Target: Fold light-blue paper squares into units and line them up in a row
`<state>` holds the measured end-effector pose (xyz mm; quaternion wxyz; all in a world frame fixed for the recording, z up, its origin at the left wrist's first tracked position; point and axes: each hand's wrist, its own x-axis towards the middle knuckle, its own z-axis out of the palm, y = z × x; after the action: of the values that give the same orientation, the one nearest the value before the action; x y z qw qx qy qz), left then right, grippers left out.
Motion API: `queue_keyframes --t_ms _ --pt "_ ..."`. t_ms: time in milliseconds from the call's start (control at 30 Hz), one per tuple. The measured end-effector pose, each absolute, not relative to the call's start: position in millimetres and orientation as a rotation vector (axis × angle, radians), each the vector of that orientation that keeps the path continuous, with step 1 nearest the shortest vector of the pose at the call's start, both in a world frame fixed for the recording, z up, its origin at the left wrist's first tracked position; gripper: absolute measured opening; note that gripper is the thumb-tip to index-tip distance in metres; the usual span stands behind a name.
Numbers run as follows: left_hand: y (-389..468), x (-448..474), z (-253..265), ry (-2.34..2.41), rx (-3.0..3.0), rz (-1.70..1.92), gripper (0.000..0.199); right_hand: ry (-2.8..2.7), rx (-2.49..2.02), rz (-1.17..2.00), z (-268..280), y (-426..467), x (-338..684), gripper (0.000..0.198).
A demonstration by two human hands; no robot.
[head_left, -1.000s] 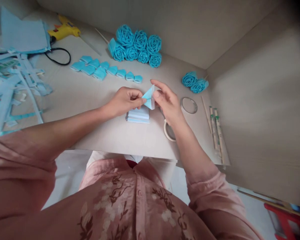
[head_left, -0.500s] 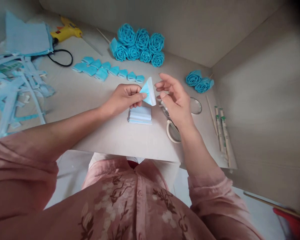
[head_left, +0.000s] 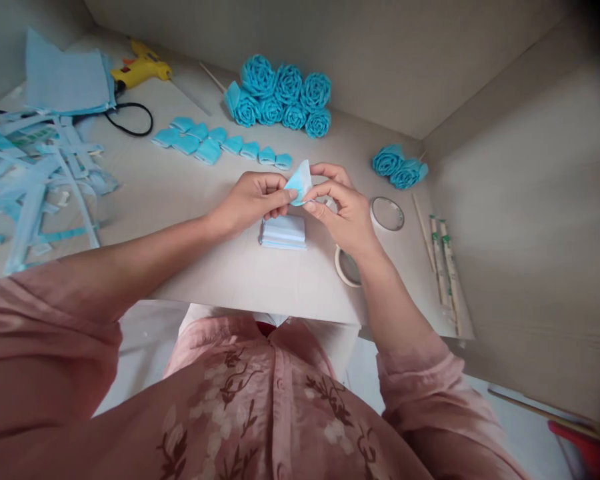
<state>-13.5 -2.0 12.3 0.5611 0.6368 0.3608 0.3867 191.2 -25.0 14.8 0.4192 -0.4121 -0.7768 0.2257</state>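
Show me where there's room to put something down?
Bare table lies between the pale stack and the near edge, and between the blue folded pieces and the left forearm. The far left is crowded with strips.

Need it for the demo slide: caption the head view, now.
Left hand holds a folded blue piece, right hand pinching its edge, near a pale stack, with clustered blue roses beyond.

Counter [head_left: 220,267]: beige, plain, front edge nearly straight. Back wall [head_left: 380,60]: bare, grey-beige, directly behind. Right wall [head_left: 525,200]: similar tone, joining the former at a visible seam. Left wall [head_left: 40,17]: greyish, partly shown. Floor [head_left: 150,347]: pale, below. Red item [head_left: 587,450]: low at right, blurred. Light: soft, upper walls dimmer.
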Motion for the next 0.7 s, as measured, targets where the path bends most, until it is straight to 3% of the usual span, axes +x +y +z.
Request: queue_keyframes --t_ms 533,700 --pt "-1 -13 11 0.891 1.659 0.961 0.035 -1.659 -1.083 0.838 5 -24 182 0.036" --pt "-3 -13 11 0.885 1.679 0.935 0.039 -1.652 -1.098 0.876 -3 -19 185 0.059"
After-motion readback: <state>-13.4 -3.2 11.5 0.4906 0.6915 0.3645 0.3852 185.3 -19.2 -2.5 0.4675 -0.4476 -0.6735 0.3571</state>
